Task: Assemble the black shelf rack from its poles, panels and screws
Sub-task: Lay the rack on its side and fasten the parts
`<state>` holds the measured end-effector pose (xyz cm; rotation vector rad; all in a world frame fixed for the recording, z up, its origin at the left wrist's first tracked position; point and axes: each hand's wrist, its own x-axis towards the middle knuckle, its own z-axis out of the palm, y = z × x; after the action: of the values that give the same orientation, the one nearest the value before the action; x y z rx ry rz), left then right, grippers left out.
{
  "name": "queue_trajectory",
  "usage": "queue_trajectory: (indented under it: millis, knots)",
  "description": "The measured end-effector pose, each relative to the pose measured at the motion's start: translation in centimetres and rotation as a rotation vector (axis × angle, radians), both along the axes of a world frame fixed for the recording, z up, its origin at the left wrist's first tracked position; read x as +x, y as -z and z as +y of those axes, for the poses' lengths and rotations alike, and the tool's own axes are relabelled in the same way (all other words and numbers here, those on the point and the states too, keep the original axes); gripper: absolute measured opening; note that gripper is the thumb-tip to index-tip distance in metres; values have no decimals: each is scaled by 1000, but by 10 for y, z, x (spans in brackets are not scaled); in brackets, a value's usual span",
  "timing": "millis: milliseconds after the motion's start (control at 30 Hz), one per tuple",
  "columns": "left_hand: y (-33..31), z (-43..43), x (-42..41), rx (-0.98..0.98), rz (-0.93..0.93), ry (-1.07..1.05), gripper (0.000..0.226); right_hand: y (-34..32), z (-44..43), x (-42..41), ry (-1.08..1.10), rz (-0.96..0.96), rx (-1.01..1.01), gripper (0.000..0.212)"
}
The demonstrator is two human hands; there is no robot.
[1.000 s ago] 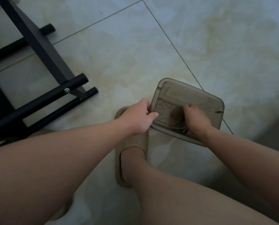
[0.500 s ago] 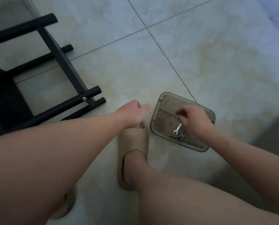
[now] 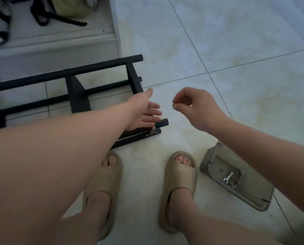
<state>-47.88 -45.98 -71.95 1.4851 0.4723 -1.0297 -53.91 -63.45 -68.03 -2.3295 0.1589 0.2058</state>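
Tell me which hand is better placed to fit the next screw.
Right: the right hand pinches a small fastener, probably a screw, near the rack's pole end; the open left hand reaches there, seemingly to steady it.

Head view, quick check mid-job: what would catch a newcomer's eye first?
The two bare arms stretching in from below: the left hand, fingers straight, reaches over the near corner of the black rack lying on the floor at left, while the right hand pinches a small metal part at mid-frame. Lower right, a tan tray holds a small wrench and screws, beside the tan slippers.
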Motion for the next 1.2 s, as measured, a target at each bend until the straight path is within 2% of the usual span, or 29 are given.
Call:
queue_trajectory:
  millis: [100, 267, 467, 533, 633, 700, 900, 1067, 1200]
  knots:
    - [-3, 24, 18, -135, 64, -83, 73, -1, 30, 20, -124, -29, -58, 22]
    - [6, 45, 28, -233, 175, -26, 76, 7, 64, 39, -204, 19, -34, 18]
    - [37, 57, 23, -110, 173, -31, 61, 42, 55, 38, -98, 45, -47, 12]
    - [47, 60, 21, -47, 148, -65, 54, 56, 43, 34, -149, 147, -162, 22]
    - [54, 65, 17, 44, 97, -66, 38, 68, 31, 27, -306, 371, -319, 54]
    - [54, 68, 15, 100, 51, -25, 28, 71, 30, 24, -371, 427, -366, 53]
    - [46, 76, -1, 268, -63, 223, 39, 69, 34, 12, -426, 395, -382, 31]
    - [49, 66, -12, 261, -91, 430, 35, 71, 41, -12, -476, 404, -388, 24]
    - [54, 66, -29, 229, -54, 556, 27, 74, 53, -45, -578, 476, -456, 36]
